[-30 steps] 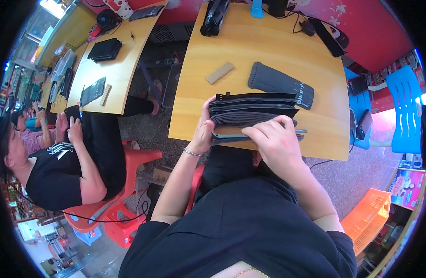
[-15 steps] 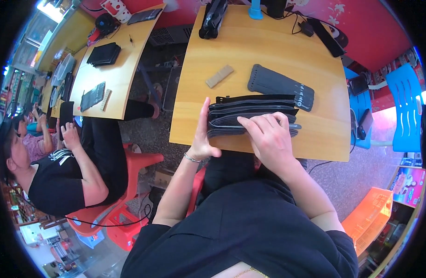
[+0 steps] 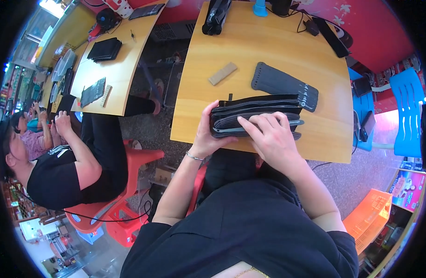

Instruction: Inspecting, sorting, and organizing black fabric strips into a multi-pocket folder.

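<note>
**Firm at One End, Light at the Layers**

A person's bare left hand (image 3: pixel 210 137), a silver-coloured bracelet (image 3: pixel 195 156) at its wrist, grips the left end of a thick stack of thin black and dark-grey flat pieces (image 3: pixel 259 103) at the near edge of a pale wood-coloured desk (image 3: pixel 268 44). The bare right hand (image 3: pixel 274 137) bends over the near layers, fingertips on them; whether it pinches one piece or several cannot be told. Nor is it clear whether the stack rests on the surface or is held just above.

The right end is uneven, with a rounded grey tip jutting out. Good handling here probably calls for a steady left hold, its thumb bracing the near side, and a light right touch at the upper edges, so that neighbouring pieces neither cling nor slide. Too loose a grip could let the layers fan apart.

Beyond lie a dark-grey tapered flat piece with pale marks (image 3: pixel 282 83) and a small tan rectangular strip (image 3: pixel 222 73).
</note>
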Tool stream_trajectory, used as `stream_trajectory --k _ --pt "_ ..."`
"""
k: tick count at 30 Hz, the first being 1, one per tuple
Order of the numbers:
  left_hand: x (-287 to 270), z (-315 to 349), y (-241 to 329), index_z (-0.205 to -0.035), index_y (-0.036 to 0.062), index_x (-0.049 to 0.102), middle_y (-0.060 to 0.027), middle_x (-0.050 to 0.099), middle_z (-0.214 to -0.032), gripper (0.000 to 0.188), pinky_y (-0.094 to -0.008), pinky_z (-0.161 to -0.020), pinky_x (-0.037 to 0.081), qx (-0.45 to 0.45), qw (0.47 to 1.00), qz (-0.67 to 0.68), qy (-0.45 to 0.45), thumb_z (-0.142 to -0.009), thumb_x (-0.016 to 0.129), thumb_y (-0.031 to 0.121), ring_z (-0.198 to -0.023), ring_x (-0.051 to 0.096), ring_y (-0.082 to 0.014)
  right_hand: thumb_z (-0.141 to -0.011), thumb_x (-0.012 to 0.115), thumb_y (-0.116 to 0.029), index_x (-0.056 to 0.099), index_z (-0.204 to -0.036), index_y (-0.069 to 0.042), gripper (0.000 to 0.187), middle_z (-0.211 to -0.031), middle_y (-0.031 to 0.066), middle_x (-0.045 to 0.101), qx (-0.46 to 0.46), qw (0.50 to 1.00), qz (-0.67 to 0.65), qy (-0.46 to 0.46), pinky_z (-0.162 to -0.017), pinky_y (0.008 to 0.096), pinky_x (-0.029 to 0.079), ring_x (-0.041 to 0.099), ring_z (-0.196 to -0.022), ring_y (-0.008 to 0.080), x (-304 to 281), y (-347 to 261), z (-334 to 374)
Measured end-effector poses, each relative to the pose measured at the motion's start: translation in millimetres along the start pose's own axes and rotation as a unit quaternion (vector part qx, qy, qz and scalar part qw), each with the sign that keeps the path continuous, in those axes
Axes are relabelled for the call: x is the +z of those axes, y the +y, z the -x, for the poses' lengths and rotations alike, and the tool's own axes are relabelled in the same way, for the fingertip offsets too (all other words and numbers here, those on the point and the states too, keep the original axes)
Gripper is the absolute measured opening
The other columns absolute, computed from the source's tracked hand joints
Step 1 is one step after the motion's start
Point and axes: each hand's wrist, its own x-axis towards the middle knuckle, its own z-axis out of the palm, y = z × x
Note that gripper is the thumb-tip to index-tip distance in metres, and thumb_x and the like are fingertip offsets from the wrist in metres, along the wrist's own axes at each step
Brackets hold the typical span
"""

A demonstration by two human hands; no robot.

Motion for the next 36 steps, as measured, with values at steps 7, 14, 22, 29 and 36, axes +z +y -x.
stream_trajectory --k 7,14,22,29,36 --pt "1.7 2.5 2.3 -0.137 0.0055 0.032 -0.0113 0.05 -0.123 0.098 -0.0346 -0.096 0.046 0.038 0.998 -0.044 0.019 -0.059 0.091 0.01 -0.114 0.053 -0.0211 -0.077 0.07 -0.016 0.063 -0.108 -0.009 0.032 -0.102 0.0041 0.061 0.037 0.994 -0.063 0.085 -0.09 0.0388 0.04 0.056 -0.101 0.0224 -11.7 22.7 -18.0" --pt "4.7 6.5 -3.6 -0.131 0.0062 0.036 -0.0169 0.048 -0.127 0.092 -0.0373 -0.099 0.043 0.085 0.992 -0.077 0.052 -0.058 0.092 0.012 -0.117 0.051 -0.0271 -0.088 0.061 -0.023 0.067 -0.103 -0.007 0.023 -0.097 0.0119 0.068 0.112 0.982 -0.132 -0.081 -0.084 0.0372 0.046 0.063 -0.094 0.0291 -12.4 55.0 -47.5" --pt "2.4 -4.9 -4.3 -0.119 0.0102 0.041 -0.0214 0.041 -0.132 0.083 -0.0436 -0.101 0.041 0.139 0.986 -0.08 0.047 -0.054 0.092 0.013 -0.125 0.043 -0.0361 -0.09 0.057 -0.023 0.068 -0.098 -0.008 0.021 -0.087 0.0139 0.068 0.156 0.956 -0.151 -0.199 -0.074 0.0395 0.049 0.065 -0.085 0.033 -7.2 75.1 -66.5" --pt "1.5 -3.6 4.1 -0.115 0.0102 0.044 -0.0184 0.043 -0.126 0.079 -0.0427 -0.096 0.043 0.143 0.976 -0.153 0.065 -0.053 0.092 0.012 -0.119 0.045 -0.0344 -0.091 0.056 -0.024 0.066 -0.1 -0.007 0.022 -0.092 0.015 0.068 0.134 0.95 -0.168 -0.227 -0.077 0.0416 0.049 0.063 -0.09 0.034 3.1 91.1 -72.6" --pt "1.9 -2.3 -0.4 -0.115 0.0098 0.044 -0.0145 0.051 -0.115 0.077 -0.0383 -0.091 0.044 0.136 0.984 -0.103 0.054 -0.054 0.091 0.01 -0.107 0.051 -0.0299 -0.09 0.056 -0.024 0.066 -0.098 -0.005 0.023 -0.092 0.0157 0.067 0.123 0.943 -0.199 -0.238 -0.08 0.0416 0.049 0.063 -0.092 0.0334 5.6 95.5 -76.9"
